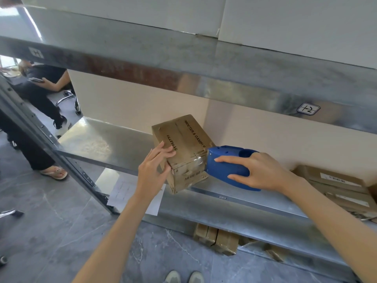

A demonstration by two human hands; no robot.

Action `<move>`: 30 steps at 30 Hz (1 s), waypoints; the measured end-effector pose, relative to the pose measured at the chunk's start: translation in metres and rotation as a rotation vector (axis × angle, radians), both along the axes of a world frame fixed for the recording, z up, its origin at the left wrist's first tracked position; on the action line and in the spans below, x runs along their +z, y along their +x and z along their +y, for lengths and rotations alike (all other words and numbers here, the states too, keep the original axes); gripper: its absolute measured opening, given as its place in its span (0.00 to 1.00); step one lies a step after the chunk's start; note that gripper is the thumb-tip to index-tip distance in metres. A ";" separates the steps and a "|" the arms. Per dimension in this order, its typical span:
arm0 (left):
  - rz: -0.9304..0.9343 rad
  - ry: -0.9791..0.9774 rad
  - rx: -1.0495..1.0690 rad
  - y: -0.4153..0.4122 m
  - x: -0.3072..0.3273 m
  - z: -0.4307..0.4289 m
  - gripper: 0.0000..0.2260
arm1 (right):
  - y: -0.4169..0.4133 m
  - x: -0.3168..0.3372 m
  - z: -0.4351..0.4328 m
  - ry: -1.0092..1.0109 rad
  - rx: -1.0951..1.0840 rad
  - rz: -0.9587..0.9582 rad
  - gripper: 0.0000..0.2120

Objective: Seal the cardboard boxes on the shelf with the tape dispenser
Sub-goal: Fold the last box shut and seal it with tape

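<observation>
Cardboard packs crowd the shelf's right; left hand lies flat on the box, right hand grips the blue tape dispenser.

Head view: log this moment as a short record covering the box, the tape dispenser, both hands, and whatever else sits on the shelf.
cardboard box: brown, on the metal shelf, one corner past its front edge
tape dispenser: blue, nose against the box's right side
left hand: fingers flat on the box top, steadying it
right hand: grips the tape dispenser
also on shelf: flat cardboard packs at far right
</observation>
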State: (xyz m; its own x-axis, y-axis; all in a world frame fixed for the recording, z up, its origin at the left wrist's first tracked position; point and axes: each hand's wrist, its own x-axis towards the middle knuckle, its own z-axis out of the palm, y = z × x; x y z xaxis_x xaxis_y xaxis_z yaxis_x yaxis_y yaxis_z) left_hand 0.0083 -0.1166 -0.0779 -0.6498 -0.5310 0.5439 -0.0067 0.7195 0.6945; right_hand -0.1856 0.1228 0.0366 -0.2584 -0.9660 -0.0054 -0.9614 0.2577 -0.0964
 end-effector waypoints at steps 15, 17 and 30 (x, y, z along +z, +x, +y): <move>-0.188 -0.091 -0.067 0.008 0.002 0.009 0.27 | -0.007 0.000 -0.003 -0.013 -0.002 0.035 0.27; -0.232 -0.092 -0.063 0.008 0.003 0.012 0.29 | -0.009 0.001 -0.004 -0.016 0.000 0.037 0.27; -0.323 -0.095 -0.100 0.022 0.025 -0.035 0.30 | 0.017 0.008 -0.028 0.064 0.138 -0.101 0.27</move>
